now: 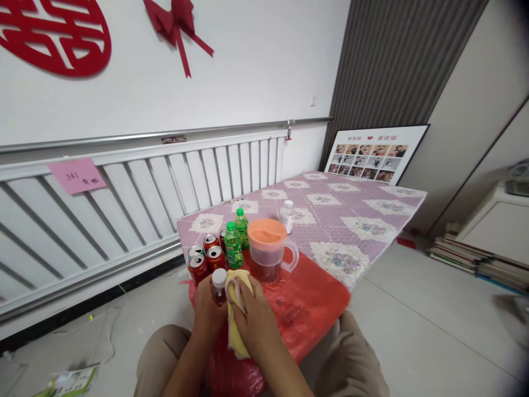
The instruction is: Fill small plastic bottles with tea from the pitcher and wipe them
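Observation:
My left hand point(208, 309) is wrapped round a clear bottle point(219, 281) with a white cap and dark liquid inside. In my right hand point(257, 317) is a folded yellow cloth point(237, 336), pressed close against the bottle's side. Just beyond them stands a clear pitcher point(266, 259) with an orange lid and brown liquid in its lower part. Two green bottles point(233, 248) with green caps are upright to its left. Several opened drink cans point(215, 258), mostly red, are grouped beyond my left hand. Behind the pitcher is a white bottle point(287, 215).
A red plastic sheet point(314, 298) covers the near part of the table, over a purple floral tablecloth point(326, 198). A white radiator point(157, 187) runs along the wall on the left. At the far end leans a photo board point(372, 154). Books point(454, 253) are stacked on the right.

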The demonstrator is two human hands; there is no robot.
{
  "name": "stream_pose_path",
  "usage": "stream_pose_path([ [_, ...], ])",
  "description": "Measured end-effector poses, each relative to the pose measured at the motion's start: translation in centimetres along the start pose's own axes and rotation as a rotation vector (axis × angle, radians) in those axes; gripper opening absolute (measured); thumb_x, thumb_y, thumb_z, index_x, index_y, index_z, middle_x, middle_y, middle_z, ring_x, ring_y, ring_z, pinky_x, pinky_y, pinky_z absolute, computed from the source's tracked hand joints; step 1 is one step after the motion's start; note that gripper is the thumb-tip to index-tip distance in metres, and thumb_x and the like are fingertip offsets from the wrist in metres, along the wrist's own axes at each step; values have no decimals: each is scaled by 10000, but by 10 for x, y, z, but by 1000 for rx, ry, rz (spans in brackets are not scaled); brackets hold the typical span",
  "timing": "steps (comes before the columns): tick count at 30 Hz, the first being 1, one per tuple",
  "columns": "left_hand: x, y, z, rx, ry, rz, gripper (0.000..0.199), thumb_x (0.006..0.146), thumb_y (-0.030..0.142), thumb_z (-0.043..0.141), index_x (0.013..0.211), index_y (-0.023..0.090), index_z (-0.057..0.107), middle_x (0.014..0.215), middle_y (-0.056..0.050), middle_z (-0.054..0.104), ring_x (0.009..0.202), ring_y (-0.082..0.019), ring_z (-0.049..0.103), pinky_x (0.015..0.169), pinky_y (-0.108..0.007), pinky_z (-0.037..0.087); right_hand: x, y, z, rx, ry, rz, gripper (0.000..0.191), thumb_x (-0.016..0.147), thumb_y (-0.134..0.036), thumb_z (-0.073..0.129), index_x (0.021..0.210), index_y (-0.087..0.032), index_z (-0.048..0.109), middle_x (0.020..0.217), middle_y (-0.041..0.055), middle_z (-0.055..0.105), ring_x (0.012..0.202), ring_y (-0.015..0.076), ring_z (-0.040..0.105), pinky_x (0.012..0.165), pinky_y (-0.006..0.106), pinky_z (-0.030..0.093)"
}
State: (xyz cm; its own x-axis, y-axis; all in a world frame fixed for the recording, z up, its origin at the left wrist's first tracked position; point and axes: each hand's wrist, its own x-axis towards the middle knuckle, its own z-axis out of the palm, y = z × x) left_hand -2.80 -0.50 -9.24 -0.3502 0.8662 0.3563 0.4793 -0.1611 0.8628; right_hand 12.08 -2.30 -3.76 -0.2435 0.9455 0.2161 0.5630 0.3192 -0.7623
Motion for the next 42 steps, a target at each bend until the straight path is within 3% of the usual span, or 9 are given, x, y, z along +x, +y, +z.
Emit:
stream_pose_path([
  [5,0,-4,-9,-35,-123,64,610,734,279,689,1323,211,544,1309,-110,641,1234,-303,586,1078,-489,448,2,4,2,4,3,9,573,869,-118,529,1431,-235,518,1525,138,414,1395,281,456,1138,431,410],
  [10,2,-13,-24,-156,-303,-35,721,777,277,661,1453,224,417,1441,-112,582,1300,-273,574,1105,-459,452,4,4,4,-8,-9,17,565,885,-139,526,1447,-197,512,1534,165,405,1396,290,460,1142,423,407],
  [13,1,-13,-24,-151,-267,-56,718,751,251,663,1431,217,436,1452,-117,567,1291,-271,578,1097,-458,460,5,2,3,-24,-5,34,549,898,-161,534,1446,-201,521,1539,173,408,1385,296,479,1131,427,423],
  [22,-3,6,-11,-52,-66,-69,590,685,302,718,1240,175,561,1237,-127,642,1177,-322,600,1051,-523,443,-4,-8,-3,-114,-2,1,517,917,-126,535,1420,-243,562,1528,188,434,1371,314,501,1104,447,452],
  [26,-2,7,-9,-53,-66,-72,606,661,287,729,1221,151,543,1214,-150,623,1152,-343,598,1048,-564,428,-8,-8,-3,-139,-22,-2,510,923,-123,529,1421,-232,560,1539,200,414,1379,319,493,1095,445,459],
  [30,4,3,-17,-151,-192,-67,627,692,286,727,1264,181,493,1283,-143,620,1159,-297,630,1047,-502,471,-6,-9,-5,-148,-24,12,501,923,-130,537,1418,-207,562,1533,209,422,1384,327,486,1094,437,462],
  [35,23,-6,-38,-289,-407,-76,502,742,266,678,1222,205,545,1320,-127,657,1254,-282,611,1057,-445,491,-4,-9,-6,-134,-21,19,506,914,-123,545,1414,-197,565,1524,197,443,1394,313,479,1118,424,441],
  [42,44,-13,-47,-319,-572,-105,676,693,244,761,1336,204,554,1408,-111,623,1297,-317,575,1048,-445,508,-3,-5,-4,-106,-20,33,511,907,-112,534,1410,-194,565,1537,192,424,1391,304,481,1113,414,445],
])
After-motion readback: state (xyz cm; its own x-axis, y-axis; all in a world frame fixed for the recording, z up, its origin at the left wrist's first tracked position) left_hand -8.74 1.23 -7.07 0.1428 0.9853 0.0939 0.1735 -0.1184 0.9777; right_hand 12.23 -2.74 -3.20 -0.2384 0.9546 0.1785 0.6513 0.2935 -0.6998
